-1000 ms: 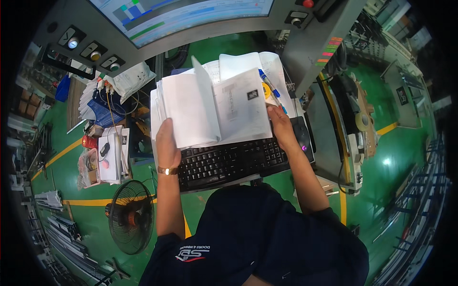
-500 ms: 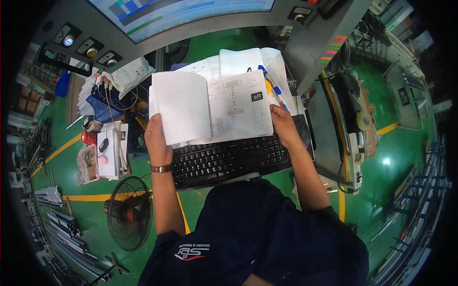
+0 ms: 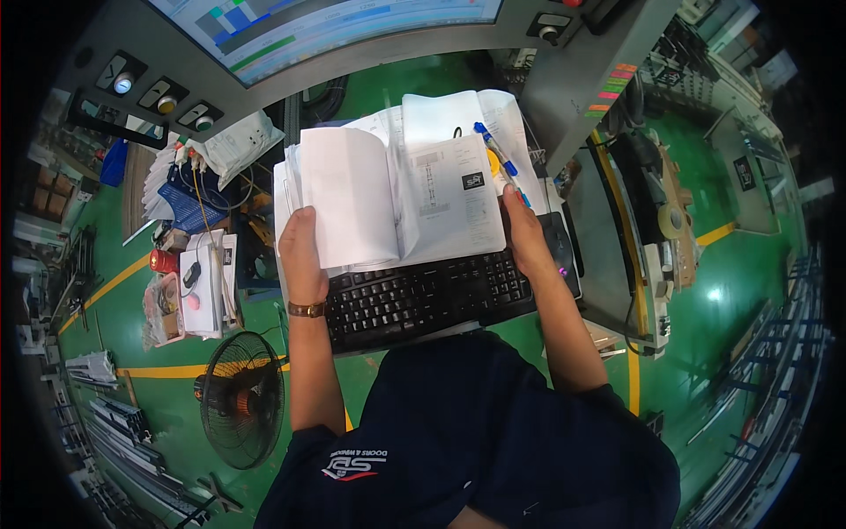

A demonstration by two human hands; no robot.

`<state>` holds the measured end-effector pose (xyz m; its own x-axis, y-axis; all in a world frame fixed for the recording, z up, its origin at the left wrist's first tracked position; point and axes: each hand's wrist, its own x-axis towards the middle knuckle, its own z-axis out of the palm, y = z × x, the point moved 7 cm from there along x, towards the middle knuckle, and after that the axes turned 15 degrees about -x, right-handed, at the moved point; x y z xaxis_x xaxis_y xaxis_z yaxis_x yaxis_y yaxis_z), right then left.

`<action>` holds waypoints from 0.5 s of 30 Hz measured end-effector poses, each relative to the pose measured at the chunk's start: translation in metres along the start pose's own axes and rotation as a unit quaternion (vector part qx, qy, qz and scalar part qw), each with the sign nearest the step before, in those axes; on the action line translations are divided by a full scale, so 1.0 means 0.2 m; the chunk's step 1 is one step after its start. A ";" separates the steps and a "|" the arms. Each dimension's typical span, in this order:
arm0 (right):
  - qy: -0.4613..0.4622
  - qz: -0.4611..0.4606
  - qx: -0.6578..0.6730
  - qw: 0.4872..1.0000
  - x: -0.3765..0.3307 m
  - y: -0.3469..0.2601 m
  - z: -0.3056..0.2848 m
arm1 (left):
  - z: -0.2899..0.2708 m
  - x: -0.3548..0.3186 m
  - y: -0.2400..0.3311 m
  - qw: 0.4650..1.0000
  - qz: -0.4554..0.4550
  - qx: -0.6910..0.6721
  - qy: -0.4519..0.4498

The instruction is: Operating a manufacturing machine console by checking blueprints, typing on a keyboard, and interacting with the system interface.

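A stack of printed drawing sheets (image 3: 448, 212) is held above the keyboard, its left pages folded over so that a blank white back (image 3: 352, 198) faces up. My left hand (image 3: 302, 257), with a brown-strapped watch at the wrist, is closed on the stack's left edge, thumb on top. Along the right edge lies my right hand (image 3: 526, 236), thumb up against the paper and fingers mostly hidden, apparently gripping it. Beneath the sheets sits a black keyboard (image 3: 414, 304). Blue pens (image 3: 496, 152) and a yellow tape roll (image 3: 495, 166) rest on papers beyond.
A control panel with a screen (image 3: 326, 35) and knobs (image 3: 166, 104) spans the top. To the left are a blue basket (image 3: 189, 204) and a black fan (image 3: 240, 398). A mouse (image 3: 561, 242) lies right of the keyboard. Metal profiles (image 3: 758, 388) are racked at far right.
My left hand has moved right, pushing the folded pages toward the middle, and more sheet edges show at the left. My right thumb has shifted slightly up the right edge.
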<state>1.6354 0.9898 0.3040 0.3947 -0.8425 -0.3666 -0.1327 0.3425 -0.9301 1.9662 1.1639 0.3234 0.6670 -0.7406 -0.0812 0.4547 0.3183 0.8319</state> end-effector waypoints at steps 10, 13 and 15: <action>0.075 -0.275 -0.366 0.886 -0.11 -0.37 0.25 | 0.58 -0.41 0.46 0.840 0.329 0.412 -0.129; 0.031 -0.246 -0.393 0.885 -0.23 -0.66 0.46 | 0.98 -0.73 0.32 0.804 0.203 0.305 -0.468; 0.041 -0.264 -0.422 0.866 -0.24 -0.74 0.52 | 1.04 -0.77 0.25 0.804 0.227 0.282 -0.472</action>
<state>1.7308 1.0219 0.4621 0.5425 -0.8270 0.1473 -0.5841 -0.4974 -0.6414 1.7637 1.1703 0.4910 -0.1786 -0.8278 0.5318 -0.2263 0.5606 0.7966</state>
